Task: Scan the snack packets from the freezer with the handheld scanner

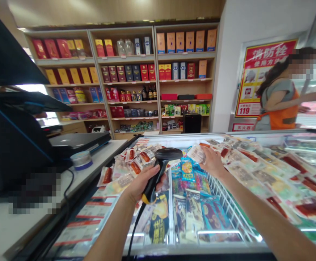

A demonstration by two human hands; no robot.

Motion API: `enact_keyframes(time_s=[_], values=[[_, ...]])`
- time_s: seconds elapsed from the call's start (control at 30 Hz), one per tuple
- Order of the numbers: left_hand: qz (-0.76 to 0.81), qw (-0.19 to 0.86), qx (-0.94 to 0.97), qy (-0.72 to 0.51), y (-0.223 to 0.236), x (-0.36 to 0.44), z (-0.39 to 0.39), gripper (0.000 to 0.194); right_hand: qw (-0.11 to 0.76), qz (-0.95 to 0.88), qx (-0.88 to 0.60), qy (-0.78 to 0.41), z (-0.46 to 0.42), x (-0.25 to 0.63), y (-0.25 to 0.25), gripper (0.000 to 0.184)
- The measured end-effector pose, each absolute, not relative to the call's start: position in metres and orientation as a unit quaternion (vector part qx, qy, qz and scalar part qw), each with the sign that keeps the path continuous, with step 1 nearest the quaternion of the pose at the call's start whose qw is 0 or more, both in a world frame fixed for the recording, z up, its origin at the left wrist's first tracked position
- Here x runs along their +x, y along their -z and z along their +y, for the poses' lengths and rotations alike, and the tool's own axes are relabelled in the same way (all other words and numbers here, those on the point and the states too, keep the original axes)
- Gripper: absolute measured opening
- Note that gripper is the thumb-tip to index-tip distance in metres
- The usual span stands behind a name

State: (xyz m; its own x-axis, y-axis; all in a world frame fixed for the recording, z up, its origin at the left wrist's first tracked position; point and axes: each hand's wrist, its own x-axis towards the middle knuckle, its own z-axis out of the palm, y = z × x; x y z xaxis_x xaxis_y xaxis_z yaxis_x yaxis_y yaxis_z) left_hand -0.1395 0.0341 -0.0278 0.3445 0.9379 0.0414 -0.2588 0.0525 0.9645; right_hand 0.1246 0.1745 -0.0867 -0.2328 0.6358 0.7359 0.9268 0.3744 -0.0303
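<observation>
My left hand (143,181) is wrapped round the handle of a black barcode scanner (161,165), its head pointing away over the freezer, its cable hanging down toward me. My right hand (210,159) reaches farther out and grips a small clear snack packet (197,153) among the packets lying on the freezer lid. Both forearms stretch over the glass-topped chest freezer (228,250). Blue and colourful ice-cream packs (187,170) lie just under and between the hands.
A white counter (8,224) at left carries a dark till screen (11,145) and a small round tub (81,159). Shelves of boxed goods (136,76) line the back wall. A person in an orange vest (281,101) stands at the far right.
</observation>
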Motion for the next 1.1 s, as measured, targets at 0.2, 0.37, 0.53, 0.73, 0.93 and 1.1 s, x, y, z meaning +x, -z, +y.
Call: enact_keyframes(time_s=[0.2, 0.37, 0.53, 0.73, 0.93, 1.1], values=[[0.313, 0.66, 0.503, -0.462, 0.029, -0.138, 0.031, 0.025, 0.336, -0.766, -0.507, 0.209, 0.176, 0.124, 0.089, 0.063], [0.278, 0.691, 0.498, -0.443, 0.03, -0.137, 0.03, 0.03, 0.339, -0.768, -0.501, 0.211, 0.173, 0.126, 0.087, 0.062], [0.322, 0.689, 0.479, -0.439, 0.03, -0.149, 0.037, 0.028, 0.344, -0.763, -0.509, 0.202, 0.17, 0.128, 0.086, 0.063], [0.385, 0.618, 0.401, -0.556, 0.021, -0.179, 0.044, 0.025, 0.37, -0.729, -0.572, 0.062, 0.17, 0.092, 0.088, 0.065], [0.405, 0.593, 0.394, -0.573, 0.028, -0.208, 0.03, 0.024, 0.396, -0.702, -0.587, -0.074, 0.175, 0.01, 0.089, 0.052], [0.457, 0.566, 0.383, -0.569, 0.034, -0.223, 0.017, 0.025, 0.351, -0.72, -0.596, -0.065, 0.176, -0.035, 0.089, 0.028]])
